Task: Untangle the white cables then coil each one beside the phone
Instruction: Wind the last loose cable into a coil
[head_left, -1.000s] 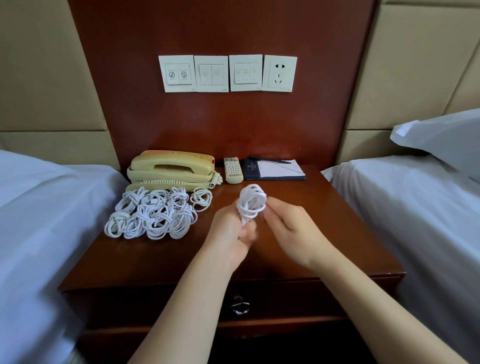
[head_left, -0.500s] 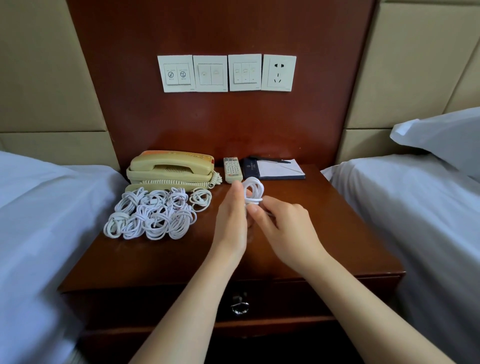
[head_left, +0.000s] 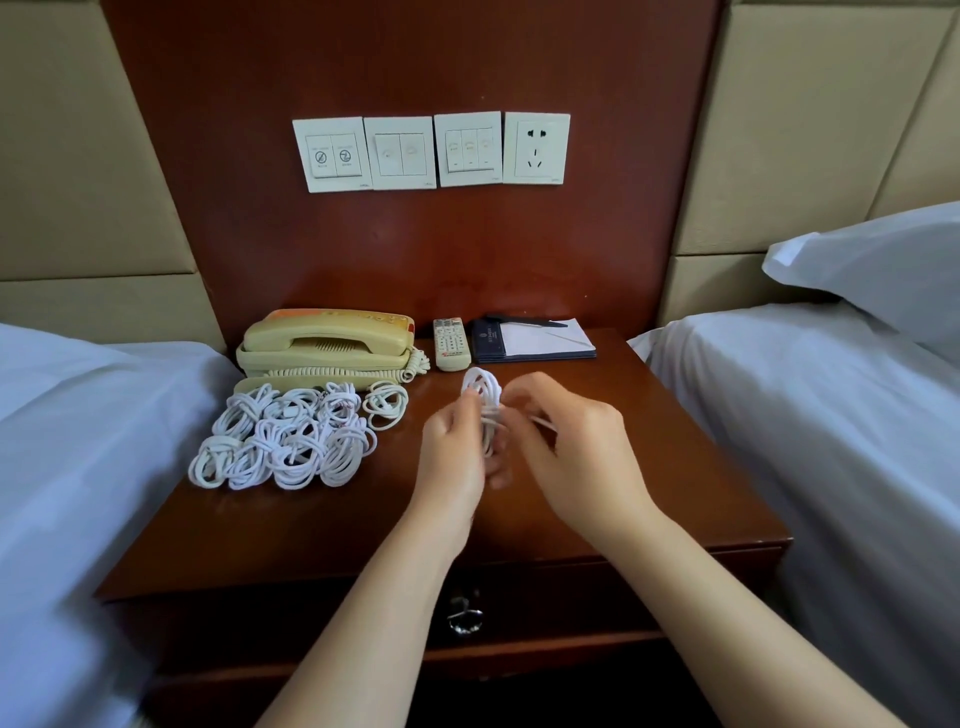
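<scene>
A coiled white cable (head_left: 482, 388) is held upright to the front right of the phone (head_left: 327, 343), pinched by the curled fingers of the left hand (head_left: 454, 462) and the right hand (head_left: 569, 452), while other coiled cables (head_left: 291, 439) are heaped just in front of the phone.

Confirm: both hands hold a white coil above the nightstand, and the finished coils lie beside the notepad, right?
No: the head view shows the finished coils beside the phone, not the notepad. Left hand and right hand do hold a white coil.
</scene>
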